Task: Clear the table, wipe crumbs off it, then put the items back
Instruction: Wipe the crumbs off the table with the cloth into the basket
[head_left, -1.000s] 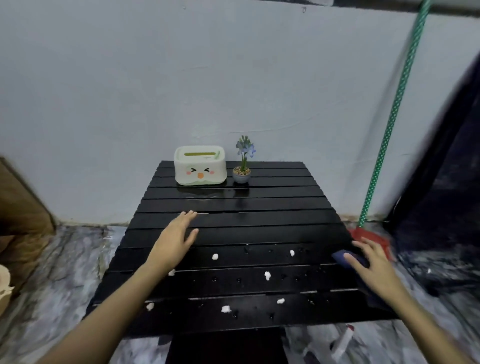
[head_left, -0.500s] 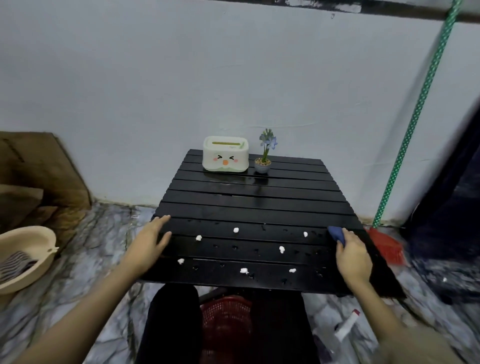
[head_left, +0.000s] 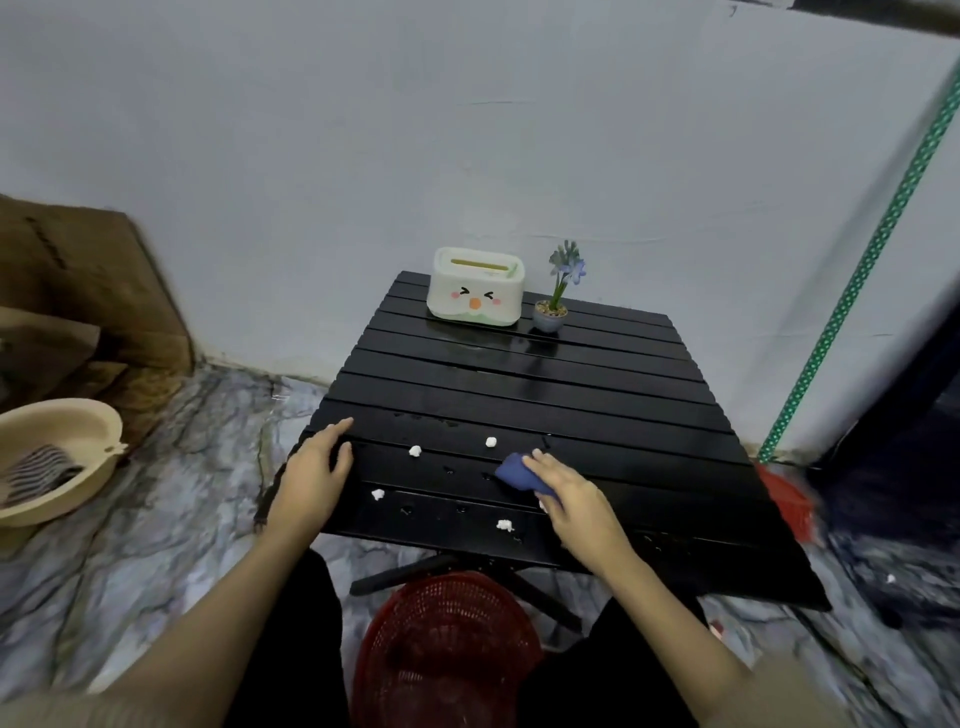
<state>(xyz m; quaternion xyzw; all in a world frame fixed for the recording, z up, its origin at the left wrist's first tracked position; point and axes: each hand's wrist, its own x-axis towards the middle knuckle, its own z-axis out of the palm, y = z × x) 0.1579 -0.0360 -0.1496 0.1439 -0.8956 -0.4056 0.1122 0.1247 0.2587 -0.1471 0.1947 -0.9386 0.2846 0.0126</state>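
Note:
A black slatted table (head_left: 519, 384) stands against the white wall. At its far edge sit a white tissue box with a cartoon face (head_left: 475, 287) and a small potted blue flower (head_left: 557, 293). Several white crumbs (head_left: 414, 450) lie on the near slats. My right hand (head_left: 576, 501) presses a blue cloth (head_left: 514, 472) onto the table's near middle. My left hand (head_left: 311, 475) lies flat, fingers apart, on the table's near left corner and holds nothing.
A red mesh basket (head_left: 447, 649) stands on the floor under the near edge, between my knees. A beige basin (head_left: 52, 457) with striped fabric is at the left, cardboard (head_left: 88, 291) behind it. A green-handled red broom (head_left: 857, 280) leans at the right.
My right hand has slid the blue cloth leftward from the table's right edge toward the middle. My view has pulled back and shifted, and my left hand now rests at the near left corner.

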